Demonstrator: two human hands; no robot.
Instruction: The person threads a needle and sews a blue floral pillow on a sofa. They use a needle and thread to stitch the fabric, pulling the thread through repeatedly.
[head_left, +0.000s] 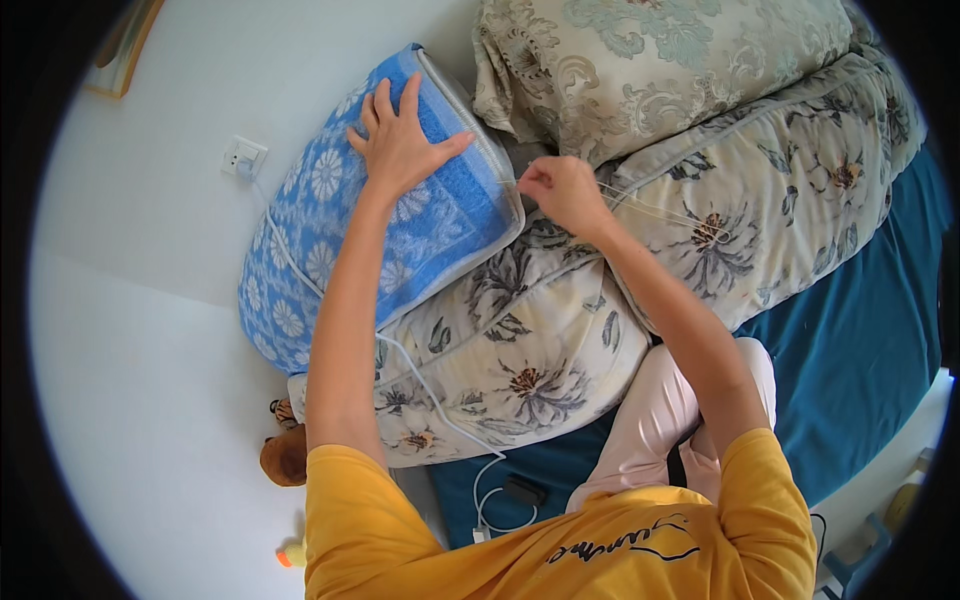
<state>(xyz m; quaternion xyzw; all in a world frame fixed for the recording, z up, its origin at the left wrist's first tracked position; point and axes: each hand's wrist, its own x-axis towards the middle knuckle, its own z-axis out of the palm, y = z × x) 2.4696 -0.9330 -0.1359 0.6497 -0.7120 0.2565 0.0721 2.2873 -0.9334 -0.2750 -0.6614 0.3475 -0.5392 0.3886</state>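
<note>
My left hand (397, 146) rests with fingers spread on a blue terry cover with white flowers (328, 174), which wraps a pillow-like bundle. Its thumb lies beside the pale zip-like edging (480, 124). My right hand (568, 193) pinches a fine white thread (667, 212) at the corner of that edging. The thread's loop trails to the right over a cream quilt with grey flowers (529, 382). A short pale strand shows between the fingertips and the blue cover. Whether a needle is in the fingers cannot be made out.
A brocade pillow (660, 75) sits on the quilt at the top. The dark teal sheet (832, 315) lies below. A white cable (427, 390) runs from the wall socket (244, 156) across the bedding to a black adapter (523, 491). A white wall (142, 247) stands left.
</note>
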